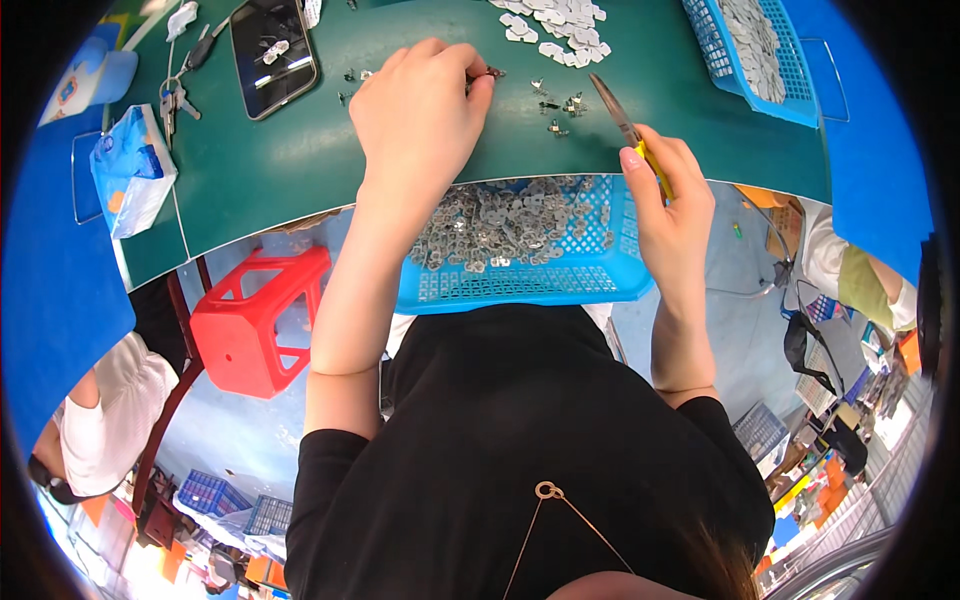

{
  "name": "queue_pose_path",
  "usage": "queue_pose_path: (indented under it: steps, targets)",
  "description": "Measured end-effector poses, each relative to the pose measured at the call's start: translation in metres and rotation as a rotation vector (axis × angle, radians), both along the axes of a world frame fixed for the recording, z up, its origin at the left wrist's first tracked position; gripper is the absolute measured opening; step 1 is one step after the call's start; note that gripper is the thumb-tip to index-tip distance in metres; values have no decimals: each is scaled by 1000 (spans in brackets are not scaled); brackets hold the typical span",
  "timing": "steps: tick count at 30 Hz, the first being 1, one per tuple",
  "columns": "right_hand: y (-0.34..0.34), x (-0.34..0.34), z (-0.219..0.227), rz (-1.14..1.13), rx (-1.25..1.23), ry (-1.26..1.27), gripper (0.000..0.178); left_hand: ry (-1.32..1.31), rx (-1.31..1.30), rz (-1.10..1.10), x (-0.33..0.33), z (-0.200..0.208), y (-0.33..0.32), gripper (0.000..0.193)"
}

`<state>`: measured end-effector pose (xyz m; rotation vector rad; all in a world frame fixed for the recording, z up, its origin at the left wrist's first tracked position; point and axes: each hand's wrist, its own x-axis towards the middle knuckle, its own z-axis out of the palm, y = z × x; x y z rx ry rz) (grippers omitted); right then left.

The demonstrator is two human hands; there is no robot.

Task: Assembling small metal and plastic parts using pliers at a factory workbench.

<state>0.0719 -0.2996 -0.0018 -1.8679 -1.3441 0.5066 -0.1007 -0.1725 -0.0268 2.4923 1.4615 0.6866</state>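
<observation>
My left hand (pixel 425 110) is over the green table, thumb and fingers pinched on a small dark metal part (pixel 492 73), mostly hidden behind the fingers. In my right hand (pixel 672 200) is a yellow-handled tool (pixel 615 108) with a long, narrow, pointed metal blade, tip toward the far left. I cannot tell whether it has one blade or two. Between the hands lie several small metal clips (pixel 572 104). Others are scattered just left of my left hand. Beyond the tool, flat whitish metal pieces (pixel 560 25) form a loose pile.
Below the table edge, a blue basket (pixel 530 288) of small metal parts rests at my lap. Another blue basket (pixel 790 105) stands far right. A phone (pixel 270 60), keys (pixel 175 103) and a tissue pack (pixel 135 170) lie left. A red stool (pixel 240 330) stands on the floor.
</observation>
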Motion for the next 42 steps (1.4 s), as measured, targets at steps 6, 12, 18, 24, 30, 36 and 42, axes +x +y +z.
queue_pose_path:
  steps: [6,12,18,24,30,36,42]
  targets:
    - [-3,-1,2,1,17,61,25,-51,86,-54,7,-4,3,8]
    - [-6,-4,7,3,9,90,26,-270,24,-157,9,-2,14,8]
    - [-7,-10,2,193,82,347,32,-1246,-752,-209,10,13,0,20]
    - [-3,-20,4,195,3,489,32,-1580,-840,-186,9,7,-17,15]
    - [0,-32,4,181,3,629,33,-1362,-238,-158,11,-8,-34,24]
    - [-2,-34,2,185,18,687,33,-1122,2,-227,7,-9,-36,20]
    - [-2,-33,2,189,15,675,32,-1099,78,-269,9,-8,-36,23]
